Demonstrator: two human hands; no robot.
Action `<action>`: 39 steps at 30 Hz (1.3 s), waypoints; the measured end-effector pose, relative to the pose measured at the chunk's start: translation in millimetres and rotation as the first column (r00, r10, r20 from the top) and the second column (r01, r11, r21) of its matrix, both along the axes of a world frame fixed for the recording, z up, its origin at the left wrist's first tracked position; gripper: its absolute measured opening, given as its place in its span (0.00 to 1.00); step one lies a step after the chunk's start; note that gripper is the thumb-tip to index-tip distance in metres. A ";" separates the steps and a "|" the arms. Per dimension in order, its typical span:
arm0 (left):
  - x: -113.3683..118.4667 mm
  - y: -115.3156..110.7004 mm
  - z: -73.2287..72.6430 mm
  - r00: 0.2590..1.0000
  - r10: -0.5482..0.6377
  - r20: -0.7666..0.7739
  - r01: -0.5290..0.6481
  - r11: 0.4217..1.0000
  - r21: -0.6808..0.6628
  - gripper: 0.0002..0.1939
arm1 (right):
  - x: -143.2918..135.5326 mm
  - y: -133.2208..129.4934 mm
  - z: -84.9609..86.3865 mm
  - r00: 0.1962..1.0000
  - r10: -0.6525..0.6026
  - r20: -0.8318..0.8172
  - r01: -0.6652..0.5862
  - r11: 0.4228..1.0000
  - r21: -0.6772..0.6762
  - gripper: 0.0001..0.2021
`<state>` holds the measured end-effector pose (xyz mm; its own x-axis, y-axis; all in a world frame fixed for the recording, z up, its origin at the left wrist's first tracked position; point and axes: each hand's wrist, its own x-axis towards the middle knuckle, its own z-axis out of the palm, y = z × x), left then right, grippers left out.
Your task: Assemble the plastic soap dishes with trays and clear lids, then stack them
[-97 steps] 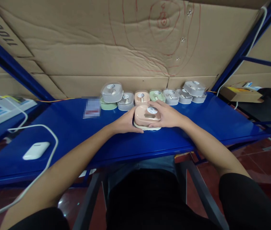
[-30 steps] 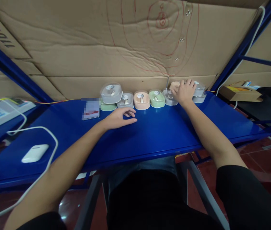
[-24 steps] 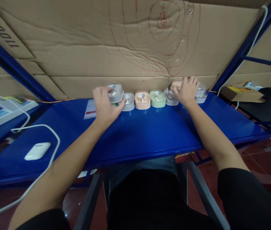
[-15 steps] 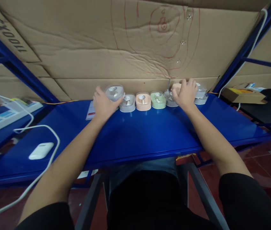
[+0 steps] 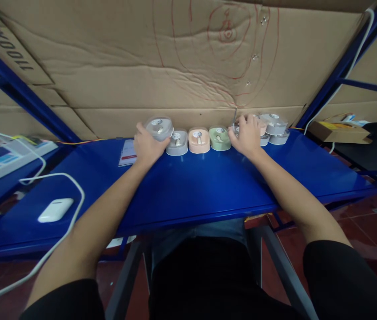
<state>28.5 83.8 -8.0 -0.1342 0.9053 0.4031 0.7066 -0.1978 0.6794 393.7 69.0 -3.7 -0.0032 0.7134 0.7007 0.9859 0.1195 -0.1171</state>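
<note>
My left hand (image 5: pixel 148 144) is closed around a small grey plastic box with a clear lid (image 5: pixel 159 129), at the left end of a row of such boxes. The box sits higher than its neighbours; what lies under it is hidden by my hand. To its right stand another grey box (image 5: pixel 177 143), a peach box (image 5: pixel 199 141) and a green box (image 5: pixel 220 139). My right hand (image 5: pixel 247 138) curls round a lower grey box (image 5: pixel 236 130), mostly covered by the fingers. Just behind that hand, a peach box (image 5: pixel 262 124) and a grey box (image 5: pixel 274 124) rest stacked on other grey boxes (image 5: pixel 279 138).
A phone-like flat thing (image 5: pixel 127 152) lies left of my left hand. On the blue table (image 5: pixel 188 191) are a white earbud case (image 5: pixel 56 210) and a white cable (image 5: pixel 79 200). Cardboard (image 5: pixel 115 89) walls the back. A power strip (image 5: pixel 15 162) lies far left, an open carton (image 5: pixel 339 132) far right.
My right hand has let go of the peach box, now on the stack, and moved left onto the lower grey box. My left hand still holds its grey box, nearly unmoved.
</note>
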 end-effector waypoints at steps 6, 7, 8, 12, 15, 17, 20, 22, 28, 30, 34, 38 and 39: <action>0.9 -5.7 2.8 0.996 0.088 -0.011 -0.087 0.994 0.059 0.56 | 3.3 0.9 0.1 0.997 0.049 -0.063 -0.052 0.998 -0.042 0.19; 3.2 -9.1 3.3 0.994 0.109 -0.024 -0.107 0.992 0.072 0.55 | 4.6 1.5 -0.1 0.995 0.064 -0.076 -0.067 0.997 -0.036 0.19; 5.8 -13.2 3.7 0.993 0.109 -0.035 -0.106 0.991 0.085 0.54 | 6.0 2.2 -0.4 0.992 0.083 -0.091 -0.086 0.996 -0.027 0.19; 15.9 -34.1 2.5 0.999 -0.014 -0.050 0.022 0.985 0.172 0.52 | 10.4 2.6 0.4 0.952 0.257 -0.166 -0.261 0.965 -0.001 0.18; 24.3 -50.9 -1.1 0.963 -0.263 -0.066 0.271 0.939 0.213 0.57 | 8.1 -3.4 3.9 0.814 0.541 -0.212 -0.566 0.821 -0.074 0.29; 31.2 -60.2 -5.2 0.872 -0.484 -0.071 0.489 0.851 0.192 0.59 | 2.8 -10.7 5.8 0.680 0.695 -0.235 -0.732 0.663 -0.156 0.45; 41.1 -69.1 -14.4 0.721 -0.691 -0.054 0.693 0.717 0.080 0.60 | -9.0 -24.3 4.9 0.567 0.784 -0.253 -0.816 0.493 -0.301 0.60; 45.3 -71.3 -21.3 0.673 -0.738 -0.041 0.739 0.674 -0.007 0.61 | -16.8 -33.2 3.1 0.544 0.796 -0.265 -0.817 0.431 -0.383 0.59; 47.0 -68.1 -31.0 0.627 -0.777 -0.047 0.769 0.628 -0.123 0.65 | -21.0 -46.2 15.0 0.541 0.786 -0.299 -0.801 0.373 -0.469 0.51; 44.9 -66.1 -28.0 0.620 -0.782 -0.068 0.766 0.622 -0.164 0.66 | -11.4 -47.1 25.0 0.586 0.751 -0.303 -0.773 0.407 -0.487 0.51; 34.9 -61.0 -16.9 0.600 -0.793 -0.110 0.756 0.606 -0.249 0.61 | 21.3 -50.8 43.2 0.717 0.631 -0.295 -0.652 0.459 -0.603 0.51; 27.0 -58.1 -9.5 0.589 -0.789 -0.175 0.729 0.612 -0.307 0.59 | 51.9 -54.0 50.2 0.826 0.515 -0.228 -0.499 0.482 -0.720 0.50; 27.2 -58.4 -8.9 0.602 -0.778 -0.182 0.717 0.626 -0.306 0.60 | 56.8 -53.4 49.8 0.846 0.494 -0.201 -0.466 0.501 -0.730 0.49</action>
